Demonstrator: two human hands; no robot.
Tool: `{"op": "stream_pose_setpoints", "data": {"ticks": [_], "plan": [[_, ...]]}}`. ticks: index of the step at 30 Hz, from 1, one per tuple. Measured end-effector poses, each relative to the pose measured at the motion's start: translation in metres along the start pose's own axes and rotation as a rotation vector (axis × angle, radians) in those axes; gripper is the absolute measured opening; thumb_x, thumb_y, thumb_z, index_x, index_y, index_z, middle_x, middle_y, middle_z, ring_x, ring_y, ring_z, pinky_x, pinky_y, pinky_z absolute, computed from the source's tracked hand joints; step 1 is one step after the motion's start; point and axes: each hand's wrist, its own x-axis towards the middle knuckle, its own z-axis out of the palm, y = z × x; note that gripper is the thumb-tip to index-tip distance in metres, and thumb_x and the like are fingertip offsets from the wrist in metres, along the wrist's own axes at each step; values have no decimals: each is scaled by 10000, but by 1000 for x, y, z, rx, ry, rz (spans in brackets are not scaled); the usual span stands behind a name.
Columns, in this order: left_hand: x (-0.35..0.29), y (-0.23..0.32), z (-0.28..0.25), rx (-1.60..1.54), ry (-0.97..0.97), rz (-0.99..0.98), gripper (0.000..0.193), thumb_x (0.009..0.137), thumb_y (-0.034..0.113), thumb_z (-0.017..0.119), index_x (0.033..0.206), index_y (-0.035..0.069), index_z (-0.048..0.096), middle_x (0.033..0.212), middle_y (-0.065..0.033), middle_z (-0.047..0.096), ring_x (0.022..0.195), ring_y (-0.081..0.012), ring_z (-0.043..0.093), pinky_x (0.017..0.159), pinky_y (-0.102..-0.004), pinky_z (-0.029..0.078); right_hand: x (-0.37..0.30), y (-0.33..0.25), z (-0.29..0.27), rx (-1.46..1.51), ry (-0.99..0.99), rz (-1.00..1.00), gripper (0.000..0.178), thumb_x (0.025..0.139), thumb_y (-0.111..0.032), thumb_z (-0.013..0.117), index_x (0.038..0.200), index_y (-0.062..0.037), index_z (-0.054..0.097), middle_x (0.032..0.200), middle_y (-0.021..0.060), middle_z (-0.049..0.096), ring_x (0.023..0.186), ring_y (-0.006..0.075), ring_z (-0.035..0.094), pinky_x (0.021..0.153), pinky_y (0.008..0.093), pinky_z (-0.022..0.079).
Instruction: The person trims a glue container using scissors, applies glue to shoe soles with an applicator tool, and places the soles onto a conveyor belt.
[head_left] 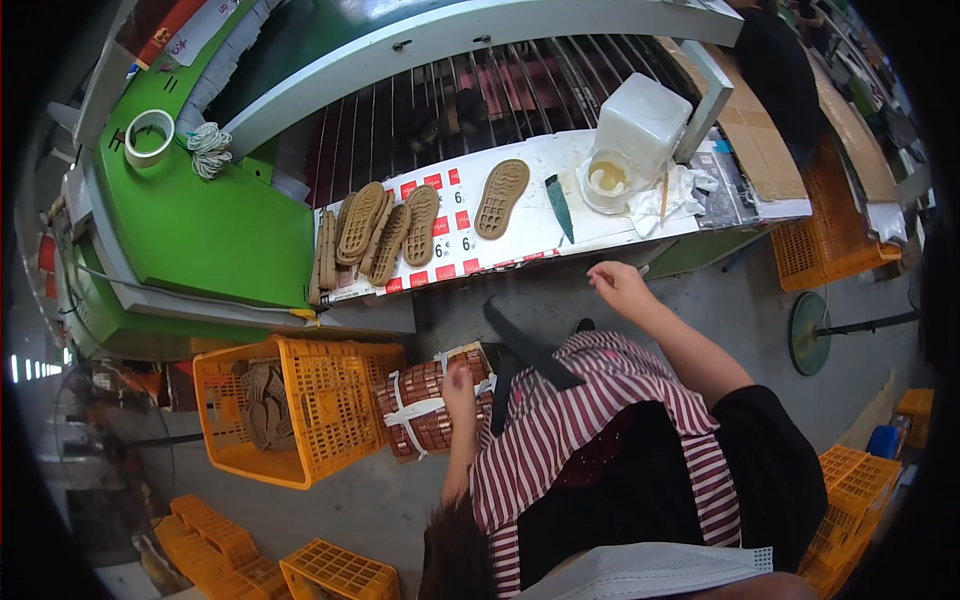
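tan rubbery soles point(502, 199), waffle-gridded, on table point(535, 232); orange lattice crate point(340, 420) holding more; round tub point(605, 203), pale contents. right hand point(617, 283) half-curled, left hand point(460, 395) at tiled pad point(425, 433); both grips unclear.

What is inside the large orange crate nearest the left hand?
Brown, sole-shaped pieces lie heaped inside the orange crate. Only the uppermost show; anything beneath them is covered, so their number cannot be told.

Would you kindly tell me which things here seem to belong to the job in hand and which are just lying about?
Likely part of the job: tan soles, cup of yellowish liquid, filled orange crate.

Apparently lying about: tape roll, white string bundle.
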Motion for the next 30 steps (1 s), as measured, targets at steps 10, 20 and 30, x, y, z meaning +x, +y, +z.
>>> {"op": "stream_pose_setpoints", "data": {"ticks": [10,20,30], "plan": [[113,197,130,421,31,557,604,723,200,770,1195,-54,491,1176,-205,474,1091,-306,490,911,-394,433,46,-7,-25,275,-390,84,177,903,-57,527,1010,54,614,813,82,657,683,99,609,652,242,510],[180,205,149,639,-144,476,702,617,335,831,1132,-55,554,1091,-203,484,1037,-343,468,925,-416,399,49,1,-55,385,-171,219,181,903,-40,499,1008,58,609,834,82,654,694,105,613,660,226,504],[186,294,103,77,-177,804,647,657,122,796,1209,-5,484,1155,-132,443,1073,-255,510,943,-332,431,70,-25,-3,484,3,254,181,927,-73,513,1038,40,601,852,68,652,732,93,598,687,221,494]]}}
